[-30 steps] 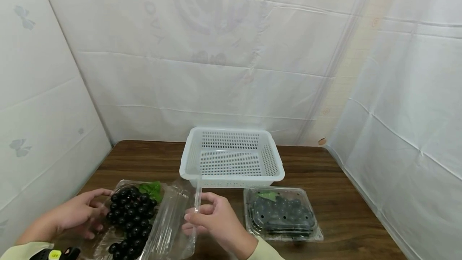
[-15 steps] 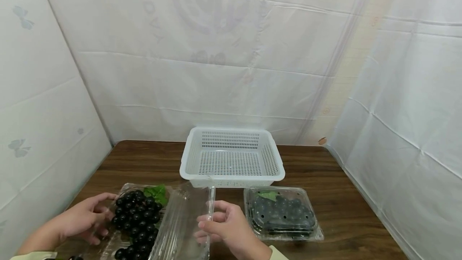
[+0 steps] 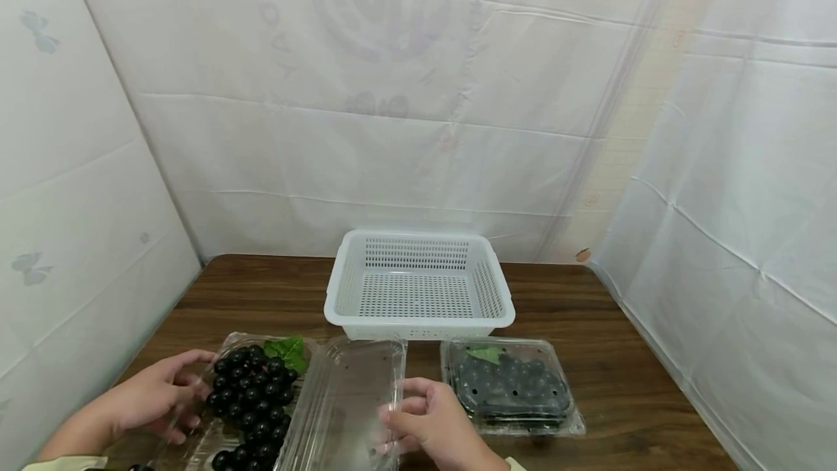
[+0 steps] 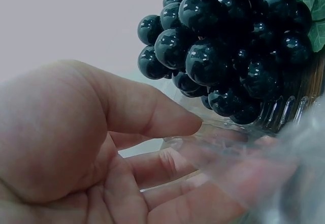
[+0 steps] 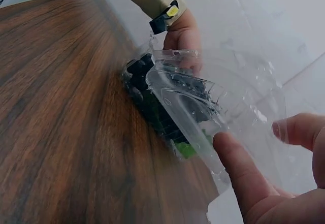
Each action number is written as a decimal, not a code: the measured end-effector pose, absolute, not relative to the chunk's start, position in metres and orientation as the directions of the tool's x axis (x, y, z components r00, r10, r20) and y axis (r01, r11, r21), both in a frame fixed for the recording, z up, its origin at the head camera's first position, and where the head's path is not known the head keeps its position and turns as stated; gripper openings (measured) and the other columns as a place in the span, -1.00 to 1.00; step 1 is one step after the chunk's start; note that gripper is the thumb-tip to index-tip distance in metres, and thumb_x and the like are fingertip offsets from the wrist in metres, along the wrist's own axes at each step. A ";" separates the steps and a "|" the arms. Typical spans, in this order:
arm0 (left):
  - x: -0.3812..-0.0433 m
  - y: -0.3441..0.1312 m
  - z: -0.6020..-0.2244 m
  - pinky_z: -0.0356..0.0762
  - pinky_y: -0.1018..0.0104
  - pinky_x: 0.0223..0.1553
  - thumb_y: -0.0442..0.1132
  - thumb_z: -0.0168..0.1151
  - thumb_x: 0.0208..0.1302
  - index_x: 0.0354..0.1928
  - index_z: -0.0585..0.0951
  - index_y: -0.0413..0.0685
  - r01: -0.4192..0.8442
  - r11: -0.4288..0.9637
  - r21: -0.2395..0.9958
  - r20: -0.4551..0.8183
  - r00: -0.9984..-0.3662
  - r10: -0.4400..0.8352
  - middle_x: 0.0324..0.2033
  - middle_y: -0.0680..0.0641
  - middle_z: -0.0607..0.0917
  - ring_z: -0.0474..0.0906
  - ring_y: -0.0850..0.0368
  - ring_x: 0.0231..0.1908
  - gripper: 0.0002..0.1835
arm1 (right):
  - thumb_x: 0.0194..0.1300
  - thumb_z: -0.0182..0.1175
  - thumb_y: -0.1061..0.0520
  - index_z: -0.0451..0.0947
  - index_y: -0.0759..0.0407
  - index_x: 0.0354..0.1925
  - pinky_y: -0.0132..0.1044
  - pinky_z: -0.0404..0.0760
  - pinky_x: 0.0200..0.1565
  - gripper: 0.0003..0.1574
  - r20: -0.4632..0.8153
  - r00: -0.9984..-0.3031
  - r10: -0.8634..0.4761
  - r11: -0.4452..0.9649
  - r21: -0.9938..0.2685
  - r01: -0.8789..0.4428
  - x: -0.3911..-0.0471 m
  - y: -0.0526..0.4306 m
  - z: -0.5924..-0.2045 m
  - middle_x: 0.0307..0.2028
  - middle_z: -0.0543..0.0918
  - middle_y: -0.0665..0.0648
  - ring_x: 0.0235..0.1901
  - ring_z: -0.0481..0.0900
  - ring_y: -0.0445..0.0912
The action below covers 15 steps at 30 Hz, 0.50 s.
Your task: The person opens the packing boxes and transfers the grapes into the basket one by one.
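Note:
A clear plastic clamshell box (image 3: 237,339) stands opened at the front left, holding a bunch of black grapes (image 3: 251,391) and a green leaf (image 3: 288,352). My left hand (image 3: 153,397) grips the box's left edge; in the left wrist view the thumb of this left hand (image 4: 117,142) lies at the rim below the grapes (image 4: 208,61), its fingers behind the clear plastic. My right hand (image 3: 434,420) pinches the free edge of the hinged lid (image 3: 349,391), folded out to the right. Thumb and fingers of the right hand (image 5: 254,178) meet the lid (image 5: 249,87) from either side.
A white perforated basket (image 3: 418,327) sits at the back middle of the wooden table (image 3: 268,282). To the right is a second clear box (image 3: 513,387), closed, with dark grapes and a leaf inside. White sheets (image 3: 392,93) hang behind and at both sides.
The lid has swung further right and lower with my right hand on its edge. The box and my left hand have shifted slightly to the right.

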<state>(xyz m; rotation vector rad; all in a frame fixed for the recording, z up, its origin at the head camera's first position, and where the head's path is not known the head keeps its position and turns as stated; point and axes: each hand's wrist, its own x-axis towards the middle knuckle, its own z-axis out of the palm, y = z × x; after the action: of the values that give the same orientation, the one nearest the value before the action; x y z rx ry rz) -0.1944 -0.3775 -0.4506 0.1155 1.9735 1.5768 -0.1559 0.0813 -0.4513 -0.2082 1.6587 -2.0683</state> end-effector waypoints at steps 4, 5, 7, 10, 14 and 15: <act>-0.194 -0.377 -0.451 0.69 -0.05 -0.37 -0.36 -0.04 0.58 0.49 -0.09 -0.43 -0.278 0.303 0.911 -0.389 -0.822 0.417 -0.17 -0.17 0.59 0.63 -0.10 -0.32 -0.35 | 0.33 0.37 0.22 0.24 0.57 0.38 -0.23 0.80 -0.32 -0.17 -0.218 -0.882 -0.419 -0.055 -0.963 0.264 -0.156 0.083 -0.453 -0.21 0.80 0.30 -0.41 0.80 -0.06; -0.194 -0.377 -0.451 0.70 -0.06 -0.36 -0.36 -0.04 0.58 0.49 -0.08 -0.44 -0.276 0.308 0.911 -0.389 -0.824 0.413 -0.17 -0.17 0.59 0.63 -0.10 -0.32 -0.36 | 0.32 0.38 0.23 0.25 0.56 0.38 -0.24 0.80 -0.33 -0.17 -0.224 -0.884 -0.410 -0.042 -0.964 0.264 -0.155 0.083 -0.454 -0.22 0.80 0.30 -0.42 0.80 -0.07; -0.194 -0.376 -0.451 0.70 -0.07 -0.36 -0.38 -0.05 0.57 0.49 -0.08 -0.44 -0.275 0.317 0.908 -0.391 -0.829 0.400 -0.17 -0.17 0.60 0.64 -0.11 -0.32 -0.36 | 0.31 0.37 0.27 0.23 0.58 0.38 -0.23 0.80 -0.34 -0.16 -0.222 -0.892 -0.394 -0.022 -0.968 0.250 -0.155 0.082 -0.456 -0.24 0.80 0.29 -0.42 0.79 -0.06; -0.195 -0.376 -0.451 0.70 -0.07 -0.36 -0.42 -0.06 0.55 0.50 -0.08 -0.44 -0.277 0.332 0.902 -0.397 -0.836 0.380 -0.16 -0.17 0.60 0.63 -0.11 -0.32 -0.35 | 0.30 0.35 0.34 0.20 0.60 0.39 -0.20 0.80 -0.33 -0.16 -0.206 -0.902 -0.379 -0.014 -0.974 0.228 -0.155 0.081 -0.459 -0.24 0.79 0.30 -0.42 0.79 -0.02; -0.196 -0.375 -0.452 0.69 -0.09 -0.35 -0.42 -0.06 0.56 0.52 -0.09 -0.42 -0.288 0.348 0.892 -0.409 -0.841 0.353 -0.14 -0.19 0.59 0.64 -0.12 -0.31 -0.35 | 0.28 0.32 0.41 0.16 0.61 0.40 -0.15 0.81 -0.29 -0.15 -0.196 -0.904 -0.380 0.010 -0.978 0.208 -0.156 0.082 -0.460 -0.20 0.78 0.28 -0.36 0.80 0.03; -0.197 -0.375 -0.451 0.69 -0.09 -0.35 -0.41 -0.07 0.56 0.52 -0.08 -0.41 -0.291 0.351 0.890 -0.412 -0.843 0.346 -0.13 -0.19 0.59 0.64 -0.13 -0.31 -0.35 | 0.27 0.32 0.41 0.15 0.61 0.40 -0.15 0.81 -0.28 -0.14 -0.196 -0.903 -0.383 0.024 -0.979 0.203 -0.156 0.083 -0.459 -0.17 0.77 0.28 -0.33 0.80 0.05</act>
<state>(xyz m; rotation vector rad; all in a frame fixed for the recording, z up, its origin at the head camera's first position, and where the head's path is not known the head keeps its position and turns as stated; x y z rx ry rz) -0.1971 -0.3750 -0.4514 0.0480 2.0724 1.5265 -0.1563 0.0831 -0.4590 -0.1836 1.9007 -1.9332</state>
